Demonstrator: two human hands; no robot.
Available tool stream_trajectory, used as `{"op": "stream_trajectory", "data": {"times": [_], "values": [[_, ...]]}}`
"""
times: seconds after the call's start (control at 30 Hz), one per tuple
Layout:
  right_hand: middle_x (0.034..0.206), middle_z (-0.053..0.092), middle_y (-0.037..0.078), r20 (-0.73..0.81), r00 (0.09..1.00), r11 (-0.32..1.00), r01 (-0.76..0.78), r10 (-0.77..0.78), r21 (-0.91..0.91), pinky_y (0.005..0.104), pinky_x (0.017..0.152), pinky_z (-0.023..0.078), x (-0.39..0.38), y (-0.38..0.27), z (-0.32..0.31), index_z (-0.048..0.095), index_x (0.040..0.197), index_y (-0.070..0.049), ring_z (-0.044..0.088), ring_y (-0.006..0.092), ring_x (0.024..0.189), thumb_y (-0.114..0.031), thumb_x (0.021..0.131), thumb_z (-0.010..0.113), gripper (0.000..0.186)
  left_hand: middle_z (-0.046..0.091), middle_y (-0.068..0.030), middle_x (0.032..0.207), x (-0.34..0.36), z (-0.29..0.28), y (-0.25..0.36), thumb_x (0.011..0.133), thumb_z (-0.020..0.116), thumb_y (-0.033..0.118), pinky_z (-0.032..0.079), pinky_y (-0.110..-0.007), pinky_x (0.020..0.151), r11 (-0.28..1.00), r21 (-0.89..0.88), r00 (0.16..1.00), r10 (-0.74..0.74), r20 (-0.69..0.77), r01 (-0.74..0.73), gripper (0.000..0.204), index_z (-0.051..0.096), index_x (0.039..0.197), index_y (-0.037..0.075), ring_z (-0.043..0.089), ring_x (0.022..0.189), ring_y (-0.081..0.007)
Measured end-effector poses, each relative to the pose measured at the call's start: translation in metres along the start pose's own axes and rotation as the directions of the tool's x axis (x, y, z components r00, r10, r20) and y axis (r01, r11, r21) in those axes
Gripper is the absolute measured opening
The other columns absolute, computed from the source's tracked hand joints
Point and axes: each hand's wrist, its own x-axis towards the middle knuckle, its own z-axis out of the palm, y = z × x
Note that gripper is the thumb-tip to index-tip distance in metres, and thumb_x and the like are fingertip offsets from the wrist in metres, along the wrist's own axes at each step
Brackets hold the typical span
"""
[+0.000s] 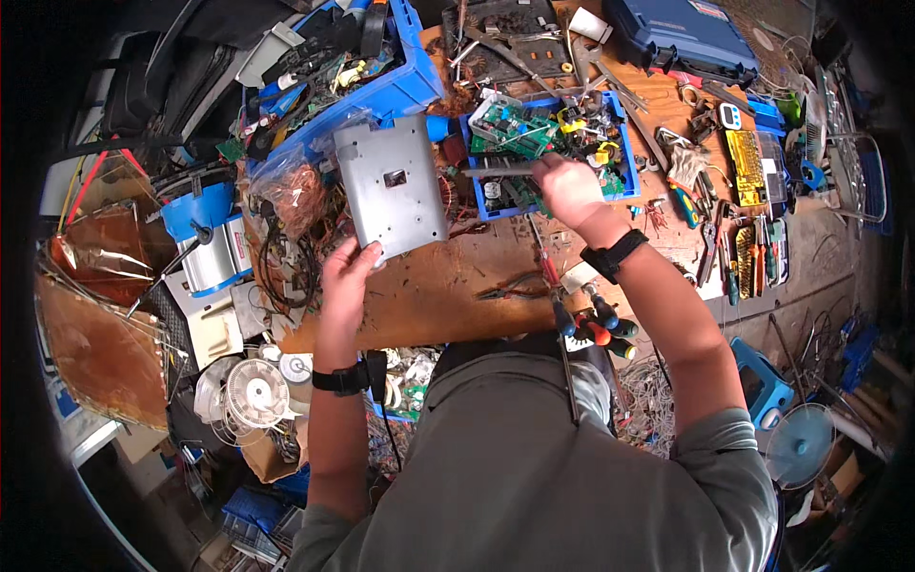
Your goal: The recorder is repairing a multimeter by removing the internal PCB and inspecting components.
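My left hand grips the lower left edge of a silver-grey metal plate with a small square cut-out and several holes, held above the wooden bench. My right hand is closed on a thin grey strip that points left over a blue tray of circuit boards and small parts. Below that hand, long screwdrivers stand bunched at the bench's front edge, and black-handled pliers lie to their left.
A blue crate of scrap, a bag of copper wire and a blue-silver machine are at the left. Hand tools, a yellow bit set and a blue case crowd the right. Fans sit below the bench's left end.
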Motion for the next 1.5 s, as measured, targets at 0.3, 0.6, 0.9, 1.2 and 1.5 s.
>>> {"op": "stream_trajectory", "data": {"times": [0.3,0.6,0.9,1.2,1.5], "values": [[0.088,0.073,0.013,0.057,0.850,0.454,-0.336,0.524,0.825,0.0313,0.065,0.056,-0.008,0.031,-0.014,0.068,0.114,0.000,0.070,0.0188,0.068,-0.013,0.092,0.066,0.025,0.066,-0.0019,0.109,-0.022,0.005,-0.019,0.095,0.064,0.016,0.054,-0.030,0.081,0.995,-0.044,0.996,-0.090,0.006,0.090,0.029,0.064,0.122,0.003,0.061,0.097,-0.0115],[0.082,0.067,0.002,0.268,0.723,-0.125,-0.246,0.636,0.961,0.0257,0.062,0.051,-0.061,0.069,-0.034,0.069,0.103,0.001,0.060,0.0106,0.067,-0.015,0.096,0.064,0.017,0.067,0.0007,0.101,-0.012,0.040,-0.013,0.094,0.067,0.018,0.054,-0.028,0.078,0.994,-0.075,0.996,-0.083,0.037,0.086,0.024,0.066,0.113,0.003,0.061,0.090,-0.0079],[0.079,0.065,0.000,0.270,0.645,-0.213,-0.166,0.715,0.963,0.0228,0.062,0.047,-0.158,0.081,-0.062,0.066,0.096,-0.005,0.058,0.0090,0.066,-0.013,0.097,0.062,0.010,0.067,0.0005,0.106,0.022,0.073,-0.016,0.095,0.067,0.021,0.053,-0.028,0.080,0.991,-0.106,0.992,-0.069,0.103,0.080,0.025,0.066,0.114,0.005,0.061,0.095,-0.0092],[0.098,0.068,-0.002,0.575,0.770,-0.756,-0.196,0.276,0.625,0.0259,0.077,0.047,-0.111,-0.036,-0.042,0.067,0.104,-0.008,0.059,0.0092,0.085,-0.017,0.094,0.067,0.013,0.067,0.0000,0.108,0.008,0.102,-0.041,0.096,0.065,0.017,0.055,-0.032,0.082,0.963,-0.184,0.957,-0.145,0.251,0.194,0.023,0.064,0.117,0.007,0.063,0.095,-0.0105],[0.086,0.062,-0.003,0.585,0.762,-0.519,-0.394,0.277,0.759,0.0230,0.071,0.044,-0.097,-0.047,-0.049,0.066,0.095,-0.005,0.053,0.0062,0.080,-0.017,0.093,0.070,0.013,0.067,-0.0076,0.117,-0.013,0.103,-0.046,0.098,0.059,0.013,0.055,-0.034,0.085,0.937,-0.261,0.917,-0.121,0.380,0.231,0.028,0.059,0.125,0.003,0.066,0.102,-0.0188]]}}
